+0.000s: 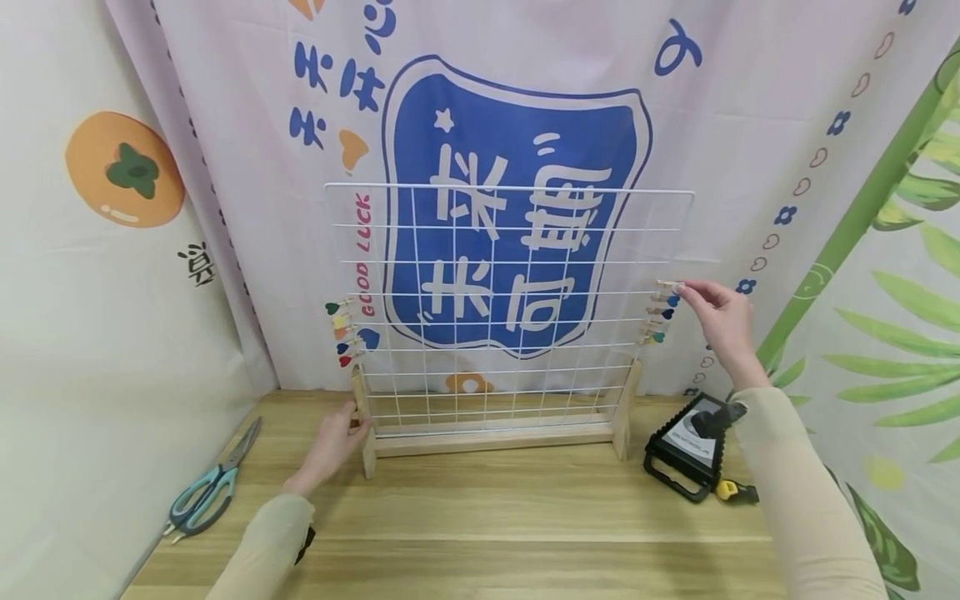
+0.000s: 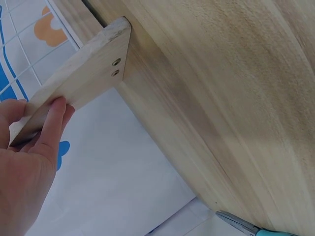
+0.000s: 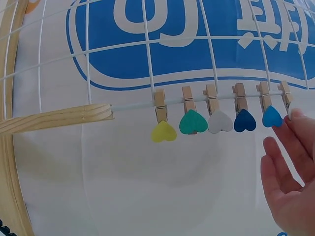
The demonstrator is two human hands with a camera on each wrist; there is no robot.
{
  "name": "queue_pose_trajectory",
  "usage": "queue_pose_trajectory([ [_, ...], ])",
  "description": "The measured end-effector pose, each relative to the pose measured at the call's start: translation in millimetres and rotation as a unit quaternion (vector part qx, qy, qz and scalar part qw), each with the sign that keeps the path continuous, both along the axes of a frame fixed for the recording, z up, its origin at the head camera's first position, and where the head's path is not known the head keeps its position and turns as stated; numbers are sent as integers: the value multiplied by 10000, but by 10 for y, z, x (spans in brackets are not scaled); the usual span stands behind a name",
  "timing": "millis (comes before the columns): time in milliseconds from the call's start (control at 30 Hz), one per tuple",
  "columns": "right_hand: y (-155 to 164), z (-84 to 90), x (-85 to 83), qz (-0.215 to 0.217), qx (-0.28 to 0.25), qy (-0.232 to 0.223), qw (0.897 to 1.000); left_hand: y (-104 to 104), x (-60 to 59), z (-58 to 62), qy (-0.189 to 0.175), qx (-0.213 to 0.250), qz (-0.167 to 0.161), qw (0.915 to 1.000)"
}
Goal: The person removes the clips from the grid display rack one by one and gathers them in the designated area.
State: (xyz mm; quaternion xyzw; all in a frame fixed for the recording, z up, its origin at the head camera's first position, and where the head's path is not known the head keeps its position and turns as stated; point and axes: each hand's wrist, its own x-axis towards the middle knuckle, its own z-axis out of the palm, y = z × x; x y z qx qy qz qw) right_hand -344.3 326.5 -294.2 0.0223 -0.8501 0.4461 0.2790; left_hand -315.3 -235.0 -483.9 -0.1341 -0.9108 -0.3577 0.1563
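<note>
We saw a white wire grid (image 1: 510,308) standing upright in a wooden stand (image 1: 491,437) near the back of the table (image 1: 480,533), in front of a printed curtain (image 1: 517,208).

The left hand (image 1: 330,446) held the stand's left foot (image 2: 74,86): in the left wrist view the thumb (image 2: 51,128) lay along the edge of the board and the other fingers curled behind it.

The right hand (image 1: 720,321) was raised at the grid's right edge, where a column of small wooden clips (image 1: 660,312) with coloured hearts hung on the outer wire. In the right wrist view the row read yellow (image 3: 163,132), green (image 3: 193,122), white (image 3: 220,122), dark blue (image 3: 244,121) and light blue (image 3: 272,117), and a sixth clip (image 3: 285,96) at the end met the fingertips (image 3: 295,115). The fingers there were fairly straight and spread, the palm open toward the camera; we could not tell whether they pinched that last clip or only touched it.

A second column of heart clips (image 1: 343,333) hung on the grid's left edge, above the left hand.

Scissors (image 1: 210,492) with teal handles lay at the table's left edge. A black device (image 1: 693,450) lay right of the stand, beside the right forearm.
</note>
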Motion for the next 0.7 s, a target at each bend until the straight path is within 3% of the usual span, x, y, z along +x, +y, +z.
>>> queue_pose_trajectory([
  [367,-35,34,17,-322,-71,-78,9994,-11,10,-1,-146,15,59,9999],
  [700,-38,20,37,-344,-43,-38,9994,2,32,24,-100,-65,139,9998],
])
